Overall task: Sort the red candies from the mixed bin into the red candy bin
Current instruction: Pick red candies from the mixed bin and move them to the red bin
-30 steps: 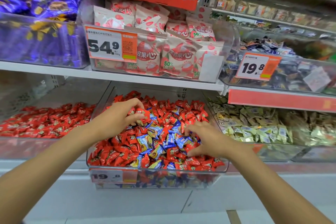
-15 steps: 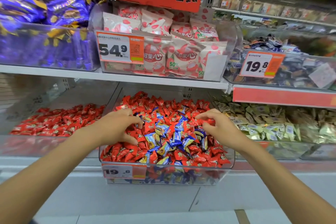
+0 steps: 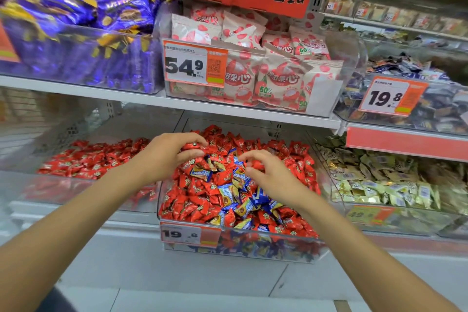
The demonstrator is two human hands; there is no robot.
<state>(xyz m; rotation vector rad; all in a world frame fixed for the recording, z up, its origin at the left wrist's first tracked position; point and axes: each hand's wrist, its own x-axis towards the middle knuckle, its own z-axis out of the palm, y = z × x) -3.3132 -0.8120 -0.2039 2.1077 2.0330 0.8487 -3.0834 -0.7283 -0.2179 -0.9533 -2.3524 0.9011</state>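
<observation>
The hands have drawn closer over the mixed bin (image 3: 253, 248), centre frame: left hand (image 3: 169, 157) grips red candies (image 3: 193, 145), right hand (image 3: 271, 177) curls, its hold unclear.

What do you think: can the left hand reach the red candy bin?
Probably yes. The left hand, pinching a red candy, is over the mixed bin's left side; the open-topped red candy bin sits beside it, nothing between.

Mixed bin (image 3: 253, 246) sits centre, bottom row. Target bin (image 3: 76, 190) is just beside it at 9 o'clock, another bin (image 3: 405, 220) at 3. Pouch bin (image 3: 350, 58) at 12, row above. Left hand (image 3: 167, 157) on candies (image 3: 197, 145) at mixed bin's 11, right hand (image 3: 271, 175) near its middle.
</observation>
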